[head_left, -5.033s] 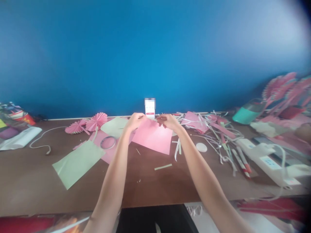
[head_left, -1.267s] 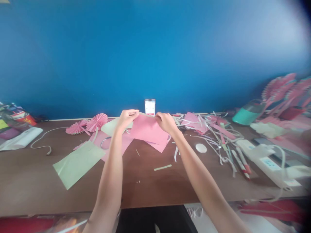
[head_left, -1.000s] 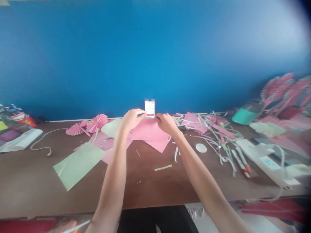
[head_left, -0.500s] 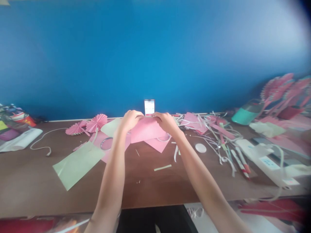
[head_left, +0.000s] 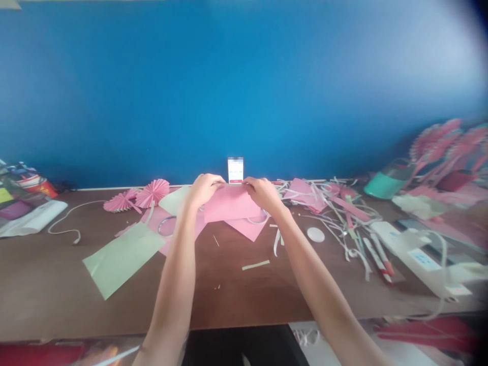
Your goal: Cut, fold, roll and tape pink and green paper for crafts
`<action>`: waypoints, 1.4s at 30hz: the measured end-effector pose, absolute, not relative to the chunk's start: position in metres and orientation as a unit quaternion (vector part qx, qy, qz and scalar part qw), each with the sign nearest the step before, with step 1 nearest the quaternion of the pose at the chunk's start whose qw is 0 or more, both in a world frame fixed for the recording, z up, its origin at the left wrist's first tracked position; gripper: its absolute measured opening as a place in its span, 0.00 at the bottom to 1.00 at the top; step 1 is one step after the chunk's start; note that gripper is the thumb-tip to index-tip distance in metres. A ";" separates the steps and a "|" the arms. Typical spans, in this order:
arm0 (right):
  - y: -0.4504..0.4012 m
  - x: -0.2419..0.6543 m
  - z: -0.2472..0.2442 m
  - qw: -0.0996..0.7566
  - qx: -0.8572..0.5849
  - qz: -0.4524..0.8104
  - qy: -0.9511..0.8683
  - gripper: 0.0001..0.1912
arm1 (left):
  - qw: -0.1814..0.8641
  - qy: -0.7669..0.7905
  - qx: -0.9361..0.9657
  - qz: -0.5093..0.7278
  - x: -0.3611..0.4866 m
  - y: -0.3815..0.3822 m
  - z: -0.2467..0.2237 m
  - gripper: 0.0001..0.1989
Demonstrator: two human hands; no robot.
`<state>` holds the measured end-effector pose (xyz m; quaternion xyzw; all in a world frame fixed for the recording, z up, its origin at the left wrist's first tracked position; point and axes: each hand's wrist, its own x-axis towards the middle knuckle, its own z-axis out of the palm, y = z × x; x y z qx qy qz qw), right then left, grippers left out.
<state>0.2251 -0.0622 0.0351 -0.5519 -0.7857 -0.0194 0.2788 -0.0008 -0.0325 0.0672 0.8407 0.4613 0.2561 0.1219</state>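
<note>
Both my hands grip the top edge of a pink paper sheet [head_left: 232,206] near the back of the brown table. My left hand [head_left: 207,188] pinches its upper left corner, and my right hand [head_left: 263,193] pinches the upper right one. Beneath and behind the held sheet lie more pink paper [head_left: 249,230] and rounded clear-rimmed items, partly hidden. One such ring [head_left: 166,226] shows beside my left wrist. Just beyond my fingertips a phone [head_left: 235,170] with a lit screen stands upright against the blue wall.
Left of my arm lie a pale green sheet [head_left: 124,259] and pink pleated paper fans [head_left: 152,193]. A tangle of paper strips [head_left: 335,203], a white disc [head_left: 315,234], markers [head_left: 378,259] and a white power strip [head_left: 406,254] spread to the right. A teal container [head_left: 383,185] stands farther back.
My hands keep their hold on the pink sheet, whose lower edge sits very slightly higher. Otherwise the view has only shifted a little.
</note>
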 end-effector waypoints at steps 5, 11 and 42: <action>-0.062 0.227 0.036 0.282 -0.558 -0.021 -0.780 0.16 | 0.139 0.470 0.830 0.264 -0.009 -0.032 0.067 0.12; -0.059 0.231 0.035 0.289 -0.565 -0.027 -0.772 0.15 | 0.129 0.487 0.820 0.273 -0.018 -0.033 0.071 0.11; -0.079 0.219 0.058 0.321 -0.522 -0.049 -0.789 0.11 | 0.089 0.383 0.887 0.243 0.033 -0.063 0.085 0.17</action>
